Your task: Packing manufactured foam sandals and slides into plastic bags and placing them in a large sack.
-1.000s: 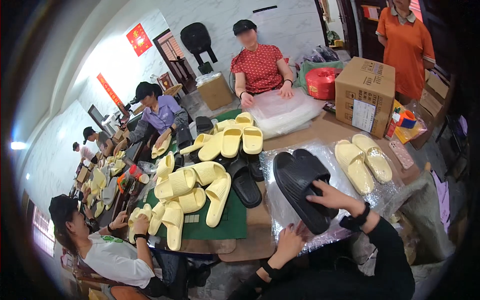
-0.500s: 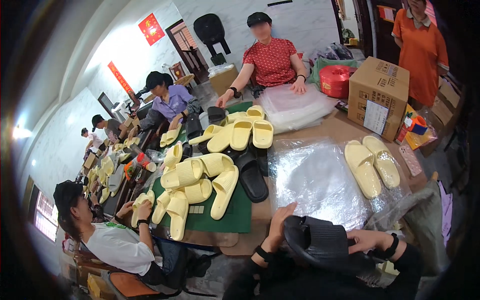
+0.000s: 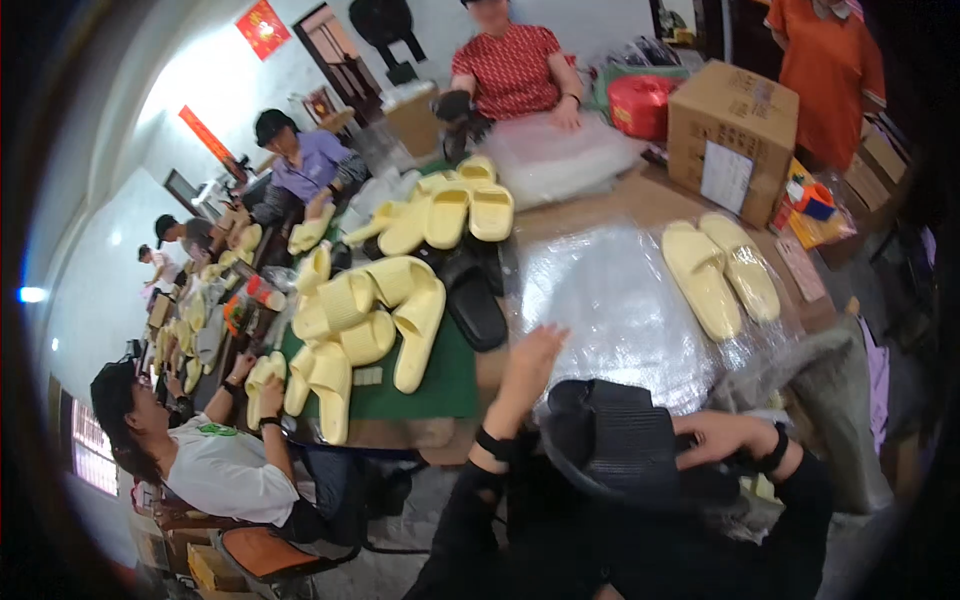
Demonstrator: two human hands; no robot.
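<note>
My right hand (image 3: 712, 436) grips a black slide slipper (image 3: 628, 436) with a ribbed strap, held low in front of my body. A second black sole seems to lie under it, partly hidden. My left hand (image 3: 535, 368) is off the slipper, its fingers stretched out over the near left edge of some flat clear plastic bags (image 3: 610, 290). To the right of these bags lies a pair of pale yellow slippers (image 3: 708, 278) on clear plastic. Left of the bags, yellow slippers (image 3: 420, 315) are heaped on a green mat (image 3: 452, 385), with a black slipper (image 3: 472, 305) beside them.
A cardboard box (image 3: 735, 140) and a roll of red plastic twine (image 3: 640, 105) stand at the back right. A phone in a pink case (image 3: 800, 268) lies near the right edge. Across the table are more plastic bags (image 3: 555, 155). Co-workers sit along the left and far sides.
My left hand has moved away from the black slipper toward the plastic bags. The co-worker in red has lifted a black slipper off the pile. The whole view has shifted.
</note>
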